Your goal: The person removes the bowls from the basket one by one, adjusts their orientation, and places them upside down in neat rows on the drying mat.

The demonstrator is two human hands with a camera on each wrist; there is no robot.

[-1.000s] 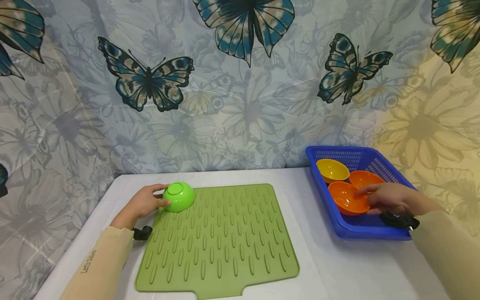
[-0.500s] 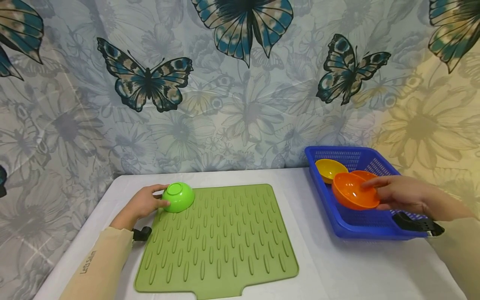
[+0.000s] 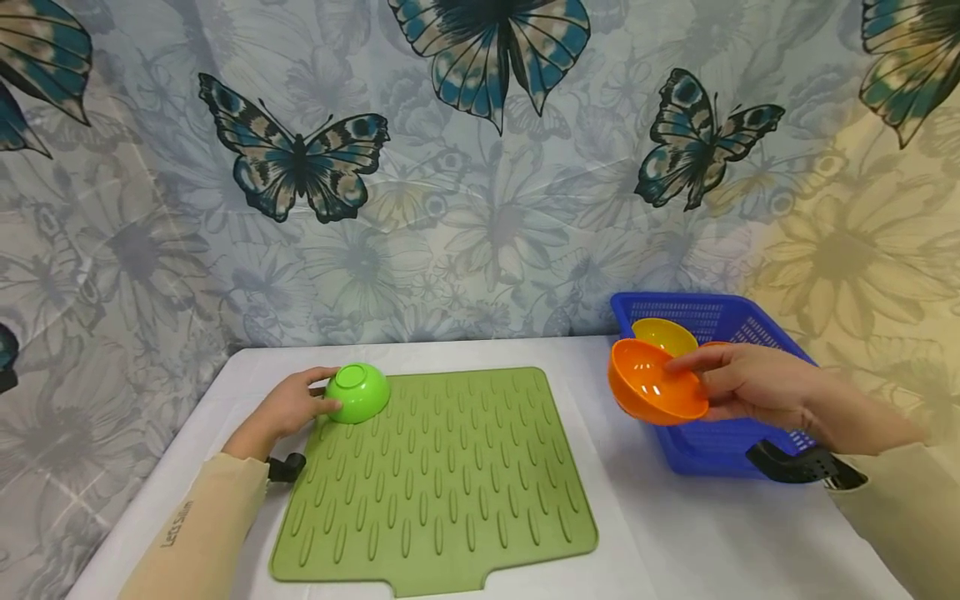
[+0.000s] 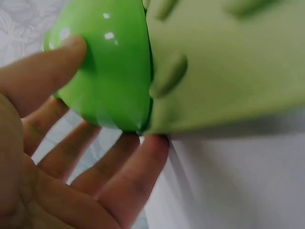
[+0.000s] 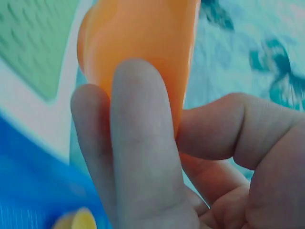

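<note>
Nice, your orange bowl (image 3: 637, 392) has just come up out of the blue basket (image 3: 705, 454), so it's clear of the yellow bowl (image 3: 666, 332) in there. It's pinched by the rim in your right hand (image 3: 765, 385), left of your wrist. Your left hand (image 3: 291, 408) has thumb and fingers round the upturned green bowl (image 3: 362, 397) on the mat's (image 3: 442, 475) far-left corner.

Orange bowl (image 3: 637, 398) lifted, moved left across basket (image 3: 708, 454)

Orange bowl (image 5: 143, 31) cropped, basket (image 5: 38, 176) blurred, right wrist view
</note>
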